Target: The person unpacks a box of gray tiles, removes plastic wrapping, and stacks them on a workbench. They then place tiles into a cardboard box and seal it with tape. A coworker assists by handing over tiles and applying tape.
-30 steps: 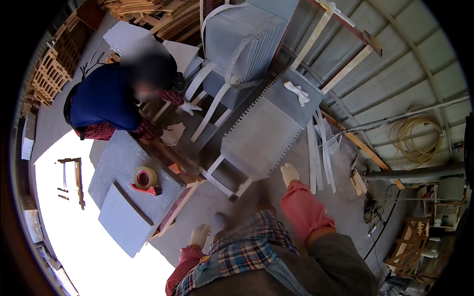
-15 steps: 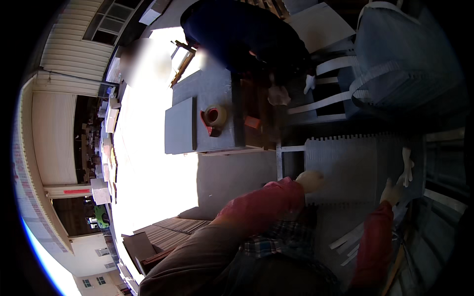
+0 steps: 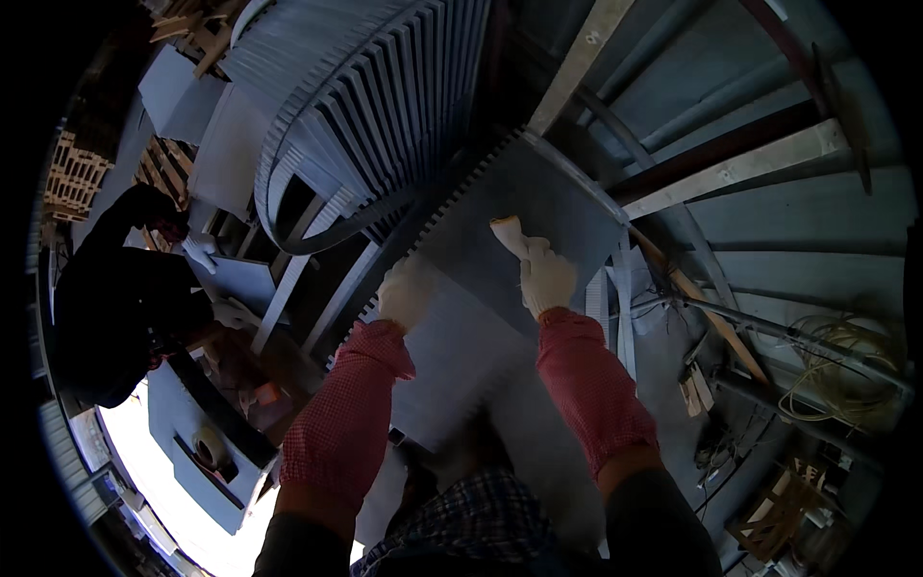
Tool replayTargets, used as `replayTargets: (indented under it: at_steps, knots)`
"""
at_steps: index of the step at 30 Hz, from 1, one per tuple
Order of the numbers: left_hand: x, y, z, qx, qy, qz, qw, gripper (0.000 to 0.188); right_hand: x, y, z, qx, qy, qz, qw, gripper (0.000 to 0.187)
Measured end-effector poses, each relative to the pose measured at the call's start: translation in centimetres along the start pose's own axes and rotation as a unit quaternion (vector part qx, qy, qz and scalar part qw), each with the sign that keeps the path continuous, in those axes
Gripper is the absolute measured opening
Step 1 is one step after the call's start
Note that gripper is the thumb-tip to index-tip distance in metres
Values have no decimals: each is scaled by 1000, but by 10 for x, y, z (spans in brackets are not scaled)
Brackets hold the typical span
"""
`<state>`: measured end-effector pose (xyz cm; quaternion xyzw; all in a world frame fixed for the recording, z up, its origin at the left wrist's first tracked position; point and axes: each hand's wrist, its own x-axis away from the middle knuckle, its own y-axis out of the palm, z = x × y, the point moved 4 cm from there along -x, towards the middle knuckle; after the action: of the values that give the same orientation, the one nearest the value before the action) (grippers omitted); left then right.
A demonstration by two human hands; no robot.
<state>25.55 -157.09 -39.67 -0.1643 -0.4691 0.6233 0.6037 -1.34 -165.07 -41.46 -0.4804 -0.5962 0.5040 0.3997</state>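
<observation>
My two hands, in white gloves with red checked sleeves, are over a stack of flat grey sheets with a notched edge (image 3: 452, 332). My right hand (image 3: 550, 279) is closed on a loose white glove (image 3: 508, 231), whose yellowish cuff points away from me to the upper left. The glove is above the far, darker part of the sheets. My left hand (image 3: 407, 291) is at the left notched edge; its fingers are blurred, and I cannot tell whether they grip the sheet.
A large bundle of grey slotted panels (image 3: 385, 106) with a curved strap (image 3: 279, 207) stands beyond the sheets. At left a co-worker in dark clothes (image 3: 125, 298) bends by a table with a tape roll (image 3: 207, 444). Wooden beams (image 3: 740, 168) and a coiled hose (image 3: 836, 370) are at right.
My view has turned to the right. My right hand, earlier beside the glove lying on the sheets, now holds it. My left hand has moved to the notched edge.
</observation>
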Motion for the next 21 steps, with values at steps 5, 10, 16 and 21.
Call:
replayTargets:
  at_steps: [5,10,16,21]
  knots:
    - [-53,8,18,-1,6,-9,1000,55,75,-14,36,-32,147,14,989,33]
    - [-70,21,12,-10,-12,31,999,52,123,18,76,-516,400,80,754,35]
    - [-87,27,6,14,-54,-4,998,47,125,36,75,-651,473,27,593,33]
    - [-96,24,14,17,-95,-55,994,50,107,40,80,-649,492,60,578,32]
